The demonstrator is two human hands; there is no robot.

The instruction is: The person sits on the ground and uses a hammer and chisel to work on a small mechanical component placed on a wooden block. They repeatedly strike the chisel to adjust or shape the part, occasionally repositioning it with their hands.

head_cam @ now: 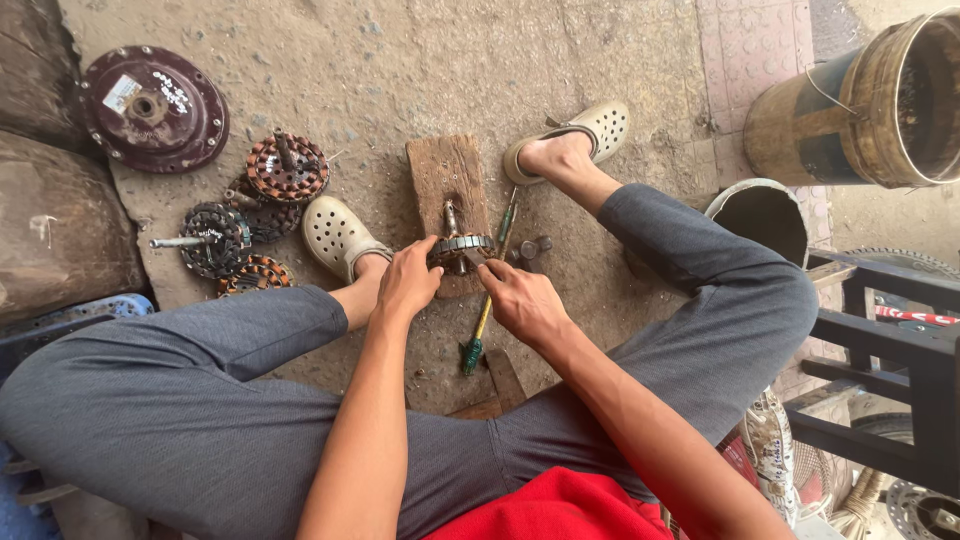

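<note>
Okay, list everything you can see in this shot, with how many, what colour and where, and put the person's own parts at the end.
stator core: one, dark grey, on the wooden block, held by both hands
wooden block: one, brown, on the ground between the feet
screwdriver: one, green and yellow handle, on the ground by the right hand
wound stators: about four, copper and black, left of the left foot
round motor cover: one, dark maroon, upper left
metal drum: one, rusty yellow, upper right
small bucket: one, pale, by the right knee
dark frame: one, black, right edge
clogs: two, cream, on the feet
trousers: grey
left hand: on the core
right hand: at the core's right side
</note>
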